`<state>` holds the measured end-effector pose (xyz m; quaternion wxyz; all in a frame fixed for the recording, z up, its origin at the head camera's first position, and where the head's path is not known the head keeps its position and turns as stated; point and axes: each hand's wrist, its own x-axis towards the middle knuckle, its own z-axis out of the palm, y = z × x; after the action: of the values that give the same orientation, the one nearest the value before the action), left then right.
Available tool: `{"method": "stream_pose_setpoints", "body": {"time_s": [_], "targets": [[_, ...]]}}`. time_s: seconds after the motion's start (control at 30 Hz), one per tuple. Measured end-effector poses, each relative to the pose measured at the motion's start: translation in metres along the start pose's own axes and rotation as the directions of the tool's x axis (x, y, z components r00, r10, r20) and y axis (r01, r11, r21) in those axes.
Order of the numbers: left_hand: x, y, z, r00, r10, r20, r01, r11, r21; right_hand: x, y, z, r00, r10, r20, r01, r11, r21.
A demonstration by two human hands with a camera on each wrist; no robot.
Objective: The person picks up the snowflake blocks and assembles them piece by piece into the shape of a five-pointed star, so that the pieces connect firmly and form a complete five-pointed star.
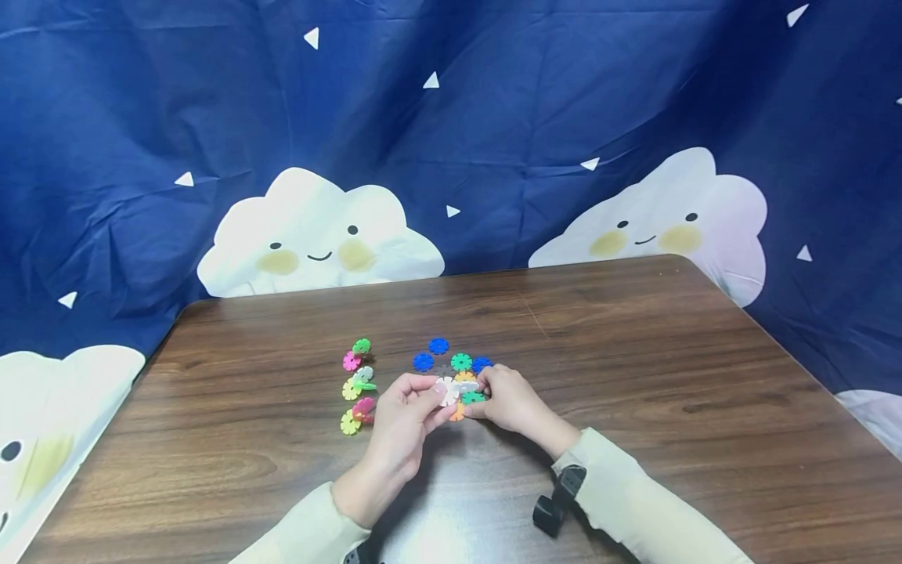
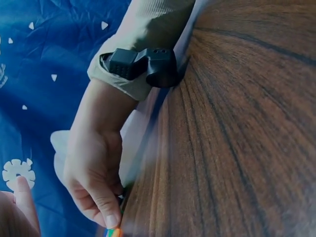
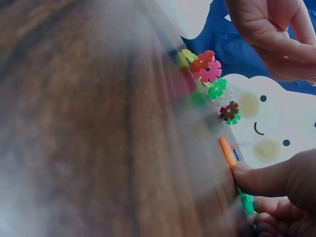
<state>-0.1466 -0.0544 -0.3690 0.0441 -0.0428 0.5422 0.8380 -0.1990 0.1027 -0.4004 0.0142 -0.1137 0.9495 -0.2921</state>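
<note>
In the head view my left hand [image 1: 409,419] pinches a white flower-shaped disc [image 1: 447,391], raised over the table; a second pale disc [image 1: 467,386] stands edge-on beside it, perhaps joined to it. My right hand [image 1: 517,402] is down at the pile, thumb and finger on either side of a green flower disc [image 1: 473,398]. Its thumb also lies against an orange disc [image 3: 227,153] in the right wrist view. The left wrist view shows the right hand [image 2: 96,175] low at the tabletop and the white disc [image 2: 19,174] above the left hand's fingertip.
Blue discs [image 1: 438,345], another green disc [image 1: 461,361] and an orange disc [image 1: 464,377] lie around the hands. To the left stand small joined clusters: green and pink [image 1: 352,361], yellow and grey [image 1: 351,388], yellow and red [image 1: 350,423]. A wooden table [image 1: 634,352] carries everything.
</note>
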Motion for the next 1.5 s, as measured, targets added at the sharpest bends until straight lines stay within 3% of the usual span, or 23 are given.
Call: {"method": "stream_pose_setpoints", "body": {"time_s": [0.13, 0.3, 0.57, 0.73, 0.93, 1.1, 1.2, 1.37, 1.5], "targets": [[-0.001, 0.000, 0.000, 1.000, -0.006, 0.004, 0.006, 1.000, -0.003, 0.001, 0.000, 0.001, 1.000, 0.025, -0.012, -0.024, 0.999, 0.024], [-0.001, 0.001, 0.001, 1.000, -0.005, 0.006, 0.005, 1.000, -0.002, -0.003, 0.002, 0.004, 0.996, 0.017, -0.085, -0.010, 0.997, 0.077], [0.001, 0.002, -0.001, 1.000, 0.001, -0.012, -0.001, 1.000, 0.015, -0.010, 0.007, 0.005, 0.981, -0.022, -0.195, 0.056, 0.984, 0.168], [0.001, 0.001, -0.001, 1.000, -0.002, -0.015, 0.002, 1.000, 0.026, -0.013, 0.012, 0.005, 0.963, -0.066, -0.262, 0.136, 0.957, 0.258], [0.001, 0.001, -0.001, 1.000, 0.000, -0.026, 0.001, 0.999, 0.044, -0.017, 0.011, 0.002, 0.905, -0.161, -0.393, 0.295, 0.905, 0.308], [0.001, 0.001, 0.000, 0.999, 0.001, -0.041, 0.000, 0.999, 0.035, -0.022, 0.007, 0.002, 0.858, -0.163, -0.486, 0.372, 0.851, 0.370], [0.001, 0.000, 0.001, 0.999, 0.008, -0.033, -0.008, 1.000, -0.001, -0.025, 0.004, 0.001, 0.818, -0.163, -0.552, 0.420, 0.824, 0.381], [0.000, 0.000, 0.004, 1.000, 0.008, -0.020, -0.009, 0.999, -0.054, -0.035, -0.009, -0.006, 0.732, -0.210, -0.648, 0.538, 0.762, 0.362], [-0.002, 0.000, 0.006, 1.000, 0.004, -0.009, -0.004, 0.998, -0.070, -0.044, -0.022, -0.015, 0.700, -0.262, -0.664, 0.601, 0.718, 0.350]]}}
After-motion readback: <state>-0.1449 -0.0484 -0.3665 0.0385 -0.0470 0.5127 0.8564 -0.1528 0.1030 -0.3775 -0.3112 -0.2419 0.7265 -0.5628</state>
